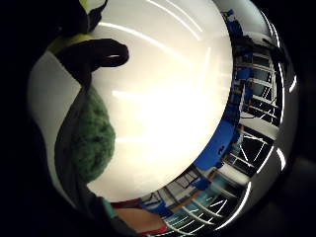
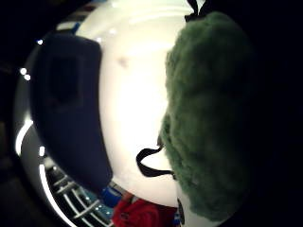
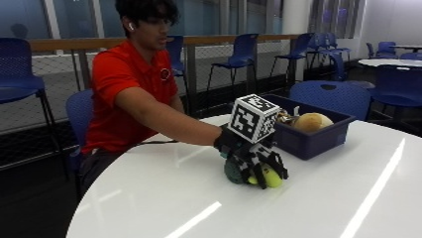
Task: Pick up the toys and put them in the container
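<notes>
Gloved right hand [image 3: 254, 161] down on the white bench [image 3: 198, 198], fingers [image 3: 269, 171] curled round a green-and-yellow plush toy [image 3: 264, 177].

Could slip from the grasp on lifting, or snag on the near wall of the blue container [image 3: 310, 139] close by, already holding toys.

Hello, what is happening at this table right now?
A person in a red shirt sits at a white table. Their gloved right hand grips a green plush toy and a yellow-green one, low over the table. Beside the hand stands a dark blue container, which already holds a tan toy.
</notes>
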Action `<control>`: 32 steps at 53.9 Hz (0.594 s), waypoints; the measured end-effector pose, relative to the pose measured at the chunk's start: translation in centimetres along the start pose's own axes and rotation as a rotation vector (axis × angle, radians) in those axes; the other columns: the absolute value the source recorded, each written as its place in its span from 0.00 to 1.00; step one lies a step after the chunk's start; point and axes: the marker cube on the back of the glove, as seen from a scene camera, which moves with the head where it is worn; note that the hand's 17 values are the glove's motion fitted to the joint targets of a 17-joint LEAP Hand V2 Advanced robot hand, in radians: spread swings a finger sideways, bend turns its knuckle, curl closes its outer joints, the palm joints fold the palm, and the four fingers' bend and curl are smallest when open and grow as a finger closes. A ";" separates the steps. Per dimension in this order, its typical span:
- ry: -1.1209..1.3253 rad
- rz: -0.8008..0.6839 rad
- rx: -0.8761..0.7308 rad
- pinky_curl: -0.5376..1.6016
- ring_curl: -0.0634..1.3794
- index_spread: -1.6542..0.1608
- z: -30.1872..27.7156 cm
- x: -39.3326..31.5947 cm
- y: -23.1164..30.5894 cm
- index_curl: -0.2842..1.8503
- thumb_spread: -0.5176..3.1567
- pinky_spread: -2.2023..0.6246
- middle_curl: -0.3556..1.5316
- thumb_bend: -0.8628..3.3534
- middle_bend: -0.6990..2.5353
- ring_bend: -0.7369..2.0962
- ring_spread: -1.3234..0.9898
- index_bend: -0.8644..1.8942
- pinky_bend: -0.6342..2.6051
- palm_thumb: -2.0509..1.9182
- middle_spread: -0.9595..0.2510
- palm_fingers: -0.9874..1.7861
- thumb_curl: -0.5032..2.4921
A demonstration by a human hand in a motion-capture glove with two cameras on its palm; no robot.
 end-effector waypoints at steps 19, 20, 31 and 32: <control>0.061 0.031 0.126 0.42 0.33 0.69 -0.1 -0.8 0.5 0.36 0.49 0.63 0.27 0.24 0.29 0.57 0.42 0.46 0.57 0.63 0.57 0.61 0.32; 0.060 0.032 0.133 0.42 0.33 0.69 -0.1 -0.9 0.5 0.36 0.49 0.63 0.27 0.24 0.29 0.57 0.42 0.45 0.57 0.63 0.57 0.61 0.32; -0.002 0.032 0.204 0.41 0.36 0.67 0.2 -0.3 0.6 0.38 0.42 0.63 0.32 0.24 0.34 0.61 0.38 0.43 0.53 0.67 0.50 0.72 0.37; -0.003 0.029 0.209 0.42 0.37 0.67 0.3 -0.3 0.7 0.38 0.42 0.63 0.32 0.24 0.34 0.61 0.38 0.43 0.53 0.67 0.50 0.73 0.37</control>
